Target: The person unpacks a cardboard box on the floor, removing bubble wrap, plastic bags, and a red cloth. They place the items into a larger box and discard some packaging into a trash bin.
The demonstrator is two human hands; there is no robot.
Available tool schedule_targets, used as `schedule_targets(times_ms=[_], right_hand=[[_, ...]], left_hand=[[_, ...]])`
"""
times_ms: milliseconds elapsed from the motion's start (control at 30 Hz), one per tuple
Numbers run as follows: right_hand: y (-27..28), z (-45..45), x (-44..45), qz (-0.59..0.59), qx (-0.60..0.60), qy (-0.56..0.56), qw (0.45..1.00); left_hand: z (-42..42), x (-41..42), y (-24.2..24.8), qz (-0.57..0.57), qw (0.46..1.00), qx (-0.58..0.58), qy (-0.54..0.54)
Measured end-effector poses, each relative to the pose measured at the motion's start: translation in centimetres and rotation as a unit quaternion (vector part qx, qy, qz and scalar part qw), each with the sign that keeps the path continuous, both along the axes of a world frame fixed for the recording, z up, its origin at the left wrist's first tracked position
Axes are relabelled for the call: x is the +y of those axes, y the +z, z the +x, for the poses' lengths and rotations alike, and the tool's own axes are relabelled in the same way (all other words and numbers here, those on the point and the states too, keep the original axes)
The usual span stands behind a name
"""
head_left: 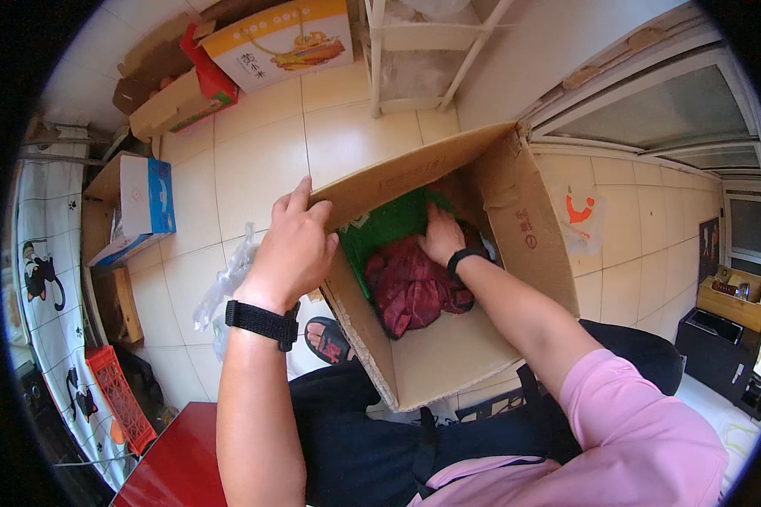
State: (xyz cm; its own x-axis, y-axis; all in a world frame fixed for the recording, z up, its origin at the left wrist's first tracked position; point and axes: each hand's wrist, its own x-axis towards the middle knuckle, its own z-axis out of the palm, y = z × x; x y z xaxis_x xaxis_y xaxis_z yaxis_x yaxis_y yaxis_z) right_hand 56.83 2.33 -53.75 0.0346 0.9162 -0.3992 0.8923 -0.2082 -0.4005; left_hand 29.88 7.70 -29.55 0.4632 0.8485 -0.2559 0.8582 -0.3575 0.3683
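Note:
An uncovered cardboard box (pixel 441 377) stands tilted in front of me, against my legs. My left hand (pixel 298 237) rests on the box's upper left corner, its fingers spread and nothing seen in them. Deep inside the box, my right hand (pixel 442 236) reaches down onto a green bag or sheet (pixel 390 218). Its fingertips are partly lost against the green material, so a grip cannot be made out. Just below that hand lies a crumpled dark red cloth or bag (pixel 406 285). Some brownish contents at the box's far inner corner are hard to tell.
Beyond the box a white rack (pixel 412 38) stands on the tiled floor. Printed cartons (pixel 285 47) and a blue-and-white box (pixel 136 196) are at the left. Clear plastic (pixel 228 279) lies beside the box, a plastic bag (pixel 580 218) on its right. A red tabletop (pixel 177 456) is lower left.

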Motion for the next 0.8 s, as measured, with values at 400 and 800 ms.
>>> schedule_targets(times_ms=[400, 800], right_hand=[[4.1, -0.5, -1.2, -0.023, -0.118, 0.322, 0.939], [17.2, 7.3, -6.0, 0.134, 0.073, 0.179, 0.972]], left_hand=[[1.0, 0.4, 0.6, -0.022, 0.999, 0.030, 0.000], [0.3, 0.7, -0.5, 0.009, 0.996, 0.078, -0.051]])
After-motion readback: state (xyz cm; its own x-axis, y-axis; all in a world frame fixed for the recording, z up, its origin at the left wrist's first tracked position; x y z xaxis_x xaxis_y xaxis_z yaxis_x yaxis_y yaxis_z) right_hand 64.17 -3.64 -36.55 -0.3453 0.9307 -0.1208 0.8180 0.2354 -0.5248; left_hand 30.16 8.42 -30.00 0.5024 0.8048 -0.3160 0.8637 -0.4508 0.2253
